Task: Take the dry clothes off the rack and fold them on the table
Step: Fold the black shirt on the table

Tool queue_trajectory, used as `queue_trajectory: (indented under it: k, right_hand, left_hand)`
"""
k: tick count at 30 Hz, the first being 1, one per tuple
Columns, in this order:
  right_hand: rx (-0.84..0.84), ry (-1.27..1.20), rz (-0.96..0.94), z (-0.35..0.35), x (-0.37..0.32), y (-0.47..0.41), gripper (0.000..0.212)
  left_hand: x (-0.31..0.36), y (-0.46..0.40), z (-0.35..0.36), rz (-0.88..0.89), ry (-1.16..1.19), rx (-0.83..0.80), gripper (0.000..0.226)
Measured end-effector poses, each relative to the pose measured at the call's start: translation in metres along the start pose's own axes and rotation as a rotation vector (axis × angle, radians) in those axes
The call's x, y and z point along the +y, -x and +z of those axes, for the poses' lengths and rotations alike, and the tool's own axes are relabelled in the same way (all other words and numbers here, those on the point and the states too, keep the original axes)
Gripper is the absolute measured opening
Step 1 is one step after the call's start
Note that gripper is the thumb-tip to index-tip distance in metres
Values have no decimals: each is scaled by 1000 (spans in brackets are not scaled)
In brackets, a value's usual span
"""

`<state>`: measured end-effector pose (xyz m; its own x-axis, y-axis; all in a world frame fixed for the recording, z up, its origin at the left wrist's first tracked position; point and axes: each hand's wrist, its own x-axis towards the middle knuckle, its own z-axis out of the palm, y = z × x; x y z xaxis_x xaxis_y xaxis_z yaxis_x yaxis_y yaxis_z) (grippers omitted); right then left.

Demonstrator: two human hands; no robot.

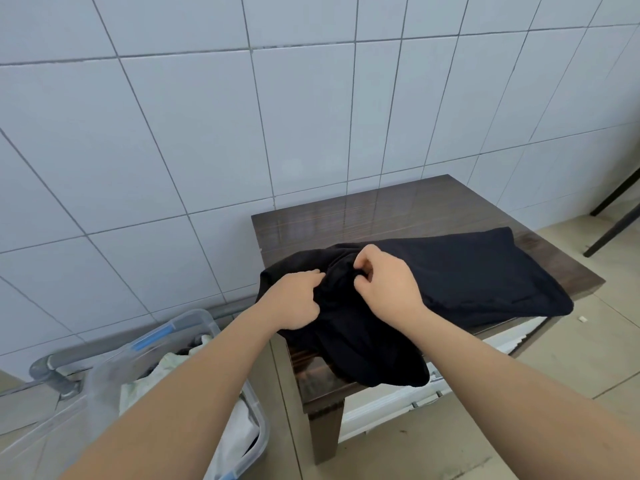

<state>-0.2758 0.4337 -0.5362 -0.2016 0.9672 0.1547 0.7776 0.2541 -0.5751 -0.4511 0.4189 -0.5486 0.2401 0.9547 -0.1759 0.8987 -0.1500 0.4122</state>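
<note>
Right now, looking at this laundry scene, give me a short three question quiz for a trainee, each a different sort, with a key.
1. True or false: the black garment lies flat and fully folded on the table.
2. Multiple choice: what do both hands grip? A) the clear plastic bin B) the bunched middle of the black garment C) the table edge
3. Fill in: part of the garment hangs over the table's near ____.

Key
1. False: it is bunched where the left hand and right hand pinch it.
2. B
3. edge
</note>
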Motion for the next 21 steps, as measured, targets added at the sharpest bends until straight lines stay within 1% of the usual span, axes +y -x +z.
queue_trajectory:
  k: [2, 3, 5, 6, 7, 8, 10, 11, 12, 13, 15, 16, 17, 18, 19, 20, 21]
  right_hand:
    - [2, -183, 77, -13, -8, -3, 10]
    - [4, -269, 121, -22, -14, -4, 12]
    - [-1, -420, 182, -45, -28, -6, 24]
    - [-40, -487, 202, -59, -34, -5, 28]
    - [-118, -533, 206, -73, -38, -2, 29]
    - [-232, -561, 193, -86, -40, 3, 25]
    - [-437, -595, 173, -104, -39, 16, 20]
    - [-466, -553, 186, -108, -37, 20, 27]
    - [-433, -436, 200, -109, -35, 24, 38]
    - [-369, -268, 198, -106, -33, 28, 46]
    - [-284, 8, 142, -91, -29, 35, 53]
    - [-293, 86, 90, -80, -28, 40, 55]
    - [-337, 138, 44, -67, -29, 46, 60]
    - [-390, 186, 10, -51, -29, 54, 65]
    - [-411, 246, -29, -35, -26, 59, 66]
    - [-385, 295, -75, -21, -23, 62, 59]
    - [-321, 307, -111, -12, -21, 63, 44]
  left_hand:
    - [-6, 1, -2, -1, -85, -66, 68]
    - [-8, 0, -3, -11, -109, -86, 69]
    - [-10, 0, -3, -17, -133, -73, 68]
    - [-10, 1, -3, -14, -147, -48, 65]
    - [-9, 2, -2, -11, -160, -15, 62]
    - [-9, 2, -1, -6, -166, 20, 59]
    - [-13, 2, 0, 1, -152, 41, 58]
    - [-15, 2, 0, 2, -124, 40, 56]
    - [-17, 2, 0, -8, -79, 54, 53]
    - [-18, 2, -1, -33, -19, 89, 50]
    - [-15, 6, -6, -137, 148, 229, 44]
    - [-14, 7, -8, -184, 202, 313, 43]
    - [-13, 8, -10, -218, 231, 370, 43]
    - [-13, 11, -11, -235, 225, 391, 44]
    - [-13, 13, -11, -245, 215, 401, 45]
    - [-15, 15, -10, -252, 196, 429, 46]
    - [-15, 19, -11, -268, 201, 458, 46]
